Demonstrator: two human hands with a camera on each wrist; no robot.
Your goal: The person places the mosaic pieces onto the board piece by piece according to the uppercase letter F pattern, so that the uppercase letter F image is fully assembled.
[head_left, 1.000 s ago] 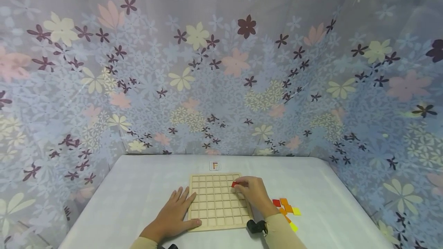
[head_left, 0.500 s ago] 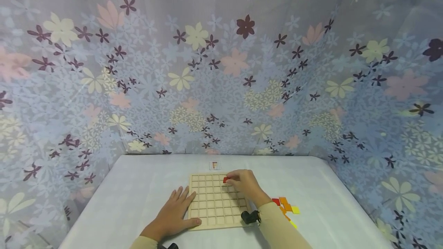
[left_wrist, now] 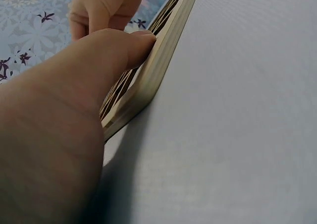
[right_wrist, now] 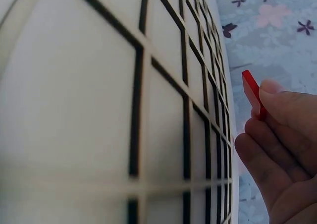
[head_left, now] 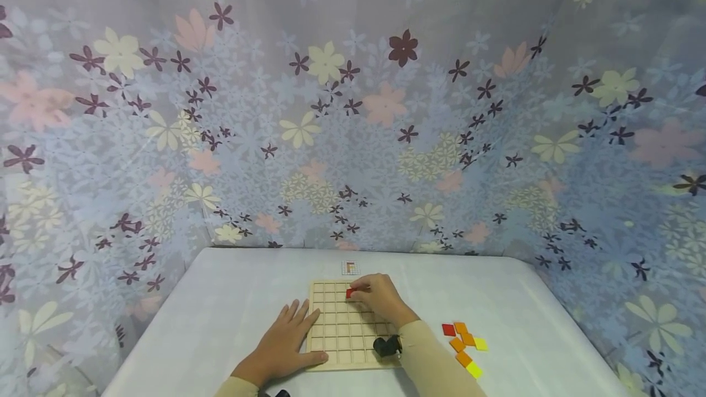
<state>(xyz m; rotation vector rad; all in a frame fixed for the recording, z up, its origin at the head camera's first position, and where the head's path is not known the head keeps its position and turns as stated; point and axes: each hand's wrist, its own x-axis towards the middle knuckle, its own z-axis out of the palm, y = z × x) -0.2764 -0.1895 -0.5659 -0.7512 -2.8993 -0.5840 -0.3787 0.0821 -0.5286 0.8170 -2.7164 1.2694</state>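
My right hand (head_left: 379,296) pinches a small red square tile (head_left: 350,293) between thumb and fingers, over the far rows of a wooden grid board (head_left: 345,367). In the right wrist view the red tile (right_wrist: 251,92) stands on edge at the fingertips, clear of the grid lines. My left hand (head_left: 284,342) rests at the board's left side with its fingers spread. The left wrist view shows its thumb (left_wrist: 141,45) lying on the rim near a rounded corner. Bare cells show across the board.
Right of the board lie loose square tiles: a red one (head_left: 449,329), several orange ones (head_left: 457,344) and yellow ones (head_left: 474,370). A small printed grid card (head_left: 350,268) lies behind the board on the white table (head_left: 248,274). A flowered curtain (head_left: 353,139) rises behind.
My right hand has moved left over the board's far rows with the red tile still pinched. The left hand keeps its place. The head view has shifted slightly.
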